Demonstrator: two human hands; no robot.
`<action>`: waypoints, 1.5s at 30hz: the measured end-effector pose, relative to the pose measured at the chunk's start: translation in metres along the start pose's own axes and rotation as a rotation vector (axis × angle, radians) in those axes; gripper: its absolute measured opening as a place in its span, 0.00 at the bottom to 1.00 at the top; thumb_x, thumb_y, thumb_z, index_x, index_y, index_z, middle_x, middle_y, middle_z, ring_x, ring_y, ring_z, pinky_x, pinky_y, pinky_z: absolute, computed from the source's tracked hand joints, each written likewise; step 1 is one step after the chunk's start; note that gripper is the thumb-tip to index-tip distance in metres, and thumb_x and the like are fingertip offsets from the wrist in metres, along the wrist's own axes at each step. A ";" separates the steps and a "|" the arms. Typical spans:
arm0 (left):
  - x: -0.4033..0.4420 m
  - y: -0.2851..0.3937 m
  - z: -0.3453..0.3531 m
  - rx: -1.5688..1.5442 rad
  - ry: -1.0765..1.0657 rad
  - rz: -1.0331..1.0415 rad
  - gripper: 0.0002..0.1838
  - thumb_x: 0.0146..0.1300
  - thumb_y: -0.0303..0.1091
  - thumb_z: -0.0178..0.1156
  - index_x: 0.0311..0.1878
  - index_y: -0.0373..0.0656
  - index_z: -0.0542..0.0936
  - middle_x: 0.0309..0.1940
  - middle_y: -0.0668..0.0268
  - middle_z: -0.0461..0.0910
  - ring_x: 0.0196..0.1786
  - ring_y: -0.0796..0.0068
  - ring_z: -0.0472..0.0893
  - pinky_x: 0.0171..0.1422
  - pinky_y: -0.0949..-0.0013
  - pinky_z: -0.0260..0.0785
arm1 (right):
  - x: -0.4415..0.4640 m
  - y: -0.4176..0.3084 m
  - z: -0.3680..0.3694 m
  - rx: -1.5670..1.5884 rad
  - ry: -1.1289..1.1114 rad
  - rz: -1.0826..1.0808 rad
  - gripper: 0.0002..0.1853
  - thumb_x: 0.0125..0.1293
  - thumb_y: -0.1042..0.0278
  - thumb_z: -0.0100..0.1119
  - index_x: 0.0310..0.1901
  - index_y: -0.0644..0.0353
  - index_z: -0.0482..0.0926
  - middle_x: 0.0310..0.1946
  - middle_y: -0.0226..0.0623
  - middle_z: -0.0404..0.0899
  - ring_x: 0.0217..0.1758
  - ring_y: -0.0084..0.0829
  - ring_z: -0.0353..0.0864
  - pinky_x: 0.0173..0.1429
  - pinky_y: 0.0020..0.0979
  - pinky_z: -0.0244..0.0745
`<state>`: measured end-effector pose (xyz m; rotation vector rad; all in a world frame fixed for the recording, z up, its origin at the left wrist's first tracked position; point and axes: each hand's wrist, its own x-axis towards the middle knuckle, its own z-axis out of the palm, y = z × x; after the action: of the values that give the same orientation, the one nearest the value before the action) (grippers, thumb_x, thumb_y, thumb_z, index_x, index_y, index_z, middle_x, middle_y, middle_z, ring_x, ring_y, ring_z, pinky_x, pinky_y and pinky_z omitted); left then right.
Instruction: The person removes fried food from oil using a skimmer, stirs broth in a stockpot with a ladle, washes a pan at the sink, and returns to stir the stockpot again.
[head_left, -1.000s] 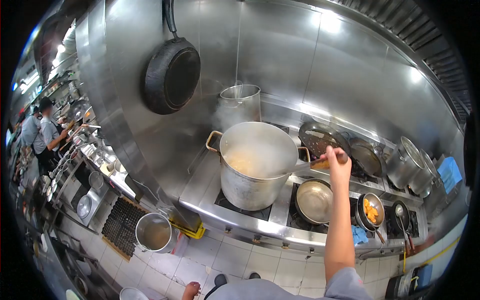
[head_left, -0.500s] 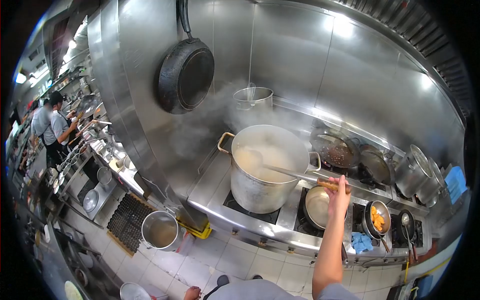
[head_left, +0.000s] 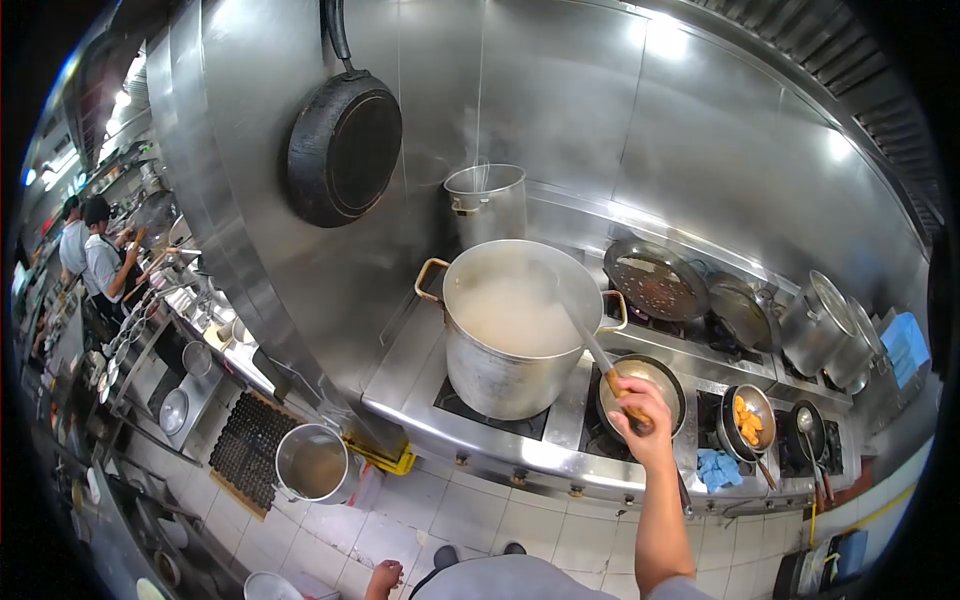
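My right hand [head_left: 643, 418] is closed around the wooden handle of a long ladle [head_left: 594, 345]. Its metal shaft slants over the rim of a large steaming stockpot [head_left: 500, 385] on the stove. Steam and cloudy pale liquid [head_left: 515, 318] hide the ladle's head. Directly behind my right hand sits a pan [head_left: 655, 385] on a burner. My left hand [head_left: 385, 577] hangs low at the bottom of the view, away from the stove, its fingers loosely curled with nothing visible in them.
A tall pot with a whisk [head_left: 490, 205] stands behind the stockpot. Right are a pan of orange pieces [head_left: 762, 440], a blue cloth [head_left: 718, 470] and dark woks [head_left: 655, 280]. A frying pan [head_left: 345, 150] hangs left. A pot [head_left: 313, 463] is near the floor. Co-workers [head_left: 100, 255] stand far left.
My right hand has moved left and down with the handle, so the ladle stands steeper and its bowl has gone from sight. The view has shifted slightly; my left hand still hangs low.
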<state>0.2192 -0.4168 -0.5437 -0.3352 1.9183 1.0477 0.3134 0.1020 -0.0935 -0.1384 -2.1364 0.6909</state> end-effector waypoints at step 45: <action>-0.006 -0.027 0.015 0.022 -0.012 0.029 0.18 0.62 0.38 0.54 0.53 0.42 0.73 0.33 0.62 0.81 0.25 0.70 0.80 0.23 0.68 0.71 | 0.044 0.055 0.019 0.810 0.717 0.636 0.06 0.63 0.66 0.57 0.36 0.57 0.73 0.33 0.37 0.78 0.40 0.32 0.79 0.43 0.39 0.80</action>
<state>0.2473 -0.4225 -0.5565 -0.2889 1.9279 1.0445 0.2640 0.1552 -0.1005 -0.5372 -1.0009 1.5430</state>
